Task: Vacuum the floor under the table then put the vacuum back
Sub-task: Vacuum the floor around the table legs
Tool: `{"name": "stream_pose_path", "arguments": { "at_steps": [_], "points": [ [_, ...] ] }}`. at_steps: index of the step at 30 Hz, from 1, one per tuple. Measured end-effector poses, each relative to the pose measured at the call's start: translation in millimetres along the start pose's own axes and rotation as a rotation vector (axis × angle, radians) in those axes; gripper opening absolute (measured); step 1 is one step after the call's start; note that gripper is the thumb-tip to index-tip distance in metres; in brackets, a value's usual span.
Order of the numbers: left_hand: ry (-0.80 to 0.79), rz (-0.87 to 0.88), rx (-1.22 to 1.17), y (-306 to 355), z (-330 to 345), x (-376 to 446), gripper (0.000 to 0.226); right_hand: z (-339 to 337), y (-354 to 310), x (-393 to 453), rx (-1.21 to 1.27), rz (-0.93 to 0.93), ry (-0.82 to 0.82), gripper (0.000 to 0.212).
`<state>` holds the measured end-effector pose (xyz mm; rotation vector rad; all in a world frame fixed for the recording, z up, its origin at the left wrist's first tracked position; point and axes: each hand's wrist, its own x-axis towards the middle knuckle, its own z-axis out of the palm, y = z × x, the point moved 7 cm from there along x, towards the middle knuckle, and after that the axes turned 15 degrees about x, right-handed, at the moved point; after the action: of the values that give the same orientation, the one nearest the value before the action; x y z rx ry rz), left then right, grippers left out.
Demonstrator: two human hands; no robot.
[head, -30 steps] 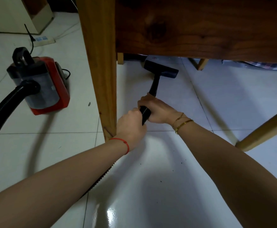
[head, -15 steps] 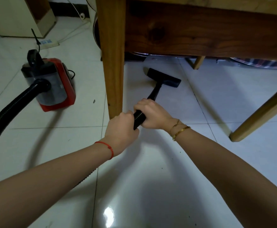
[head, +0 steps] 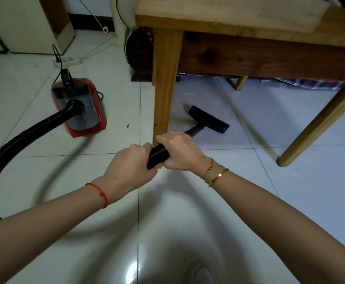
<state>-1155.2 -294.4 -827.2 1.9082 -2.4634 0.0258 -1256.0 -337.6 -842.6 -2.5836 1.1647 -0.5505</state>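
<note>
A ribbed black hose (head: 22, 138) curves across glossy white floor tiles (head: 280, 201) from a boxy red vacuum (head: 81, 111) with a clear grey front. The left hand (head: 130, 167), a red string at its wrist, and the right hand (head: 179, 152), wearing thin gold bracelets, both wrap tightly around the hose end beside a square wooden table leg (head: 164, 93). The flat black nozzle (head: 208, 119) rests on tiles under the rough-grained table (head: 249, 19).

White power strip (head: 68, 60) beside a cabinet (head: 24, 23).
</note>
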Motion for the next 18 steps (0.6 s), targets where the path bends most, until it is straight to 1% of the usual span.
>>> {"name": "stream_pose_path", "arguments": {
  "at_steps": [4, 9, 15, 18],
  "points": [
    [0.009, 0.05, 0.043, -23, -12, -13, 0.018, -1, -29, 3, -0.004, 0.014, 0.035, 0.022],
    [-0.001, 0.09, 0.042, -32, -20, -14, 0.02, -7, -41, 4, -0.028, 0.04, 0.09, 0.019],
    [-0.021, 0.123, 0.048, -6, -23, 2, 0.022, -17, -16, -8, 0.009, 0.141, 0.088, 0.019],
    [-0.018, 0.119, 0.037, 15, -20, 19, 0.02, -26, 8, -18, 0.052, 0.21, 0.076, 0.025]
  ]
}}
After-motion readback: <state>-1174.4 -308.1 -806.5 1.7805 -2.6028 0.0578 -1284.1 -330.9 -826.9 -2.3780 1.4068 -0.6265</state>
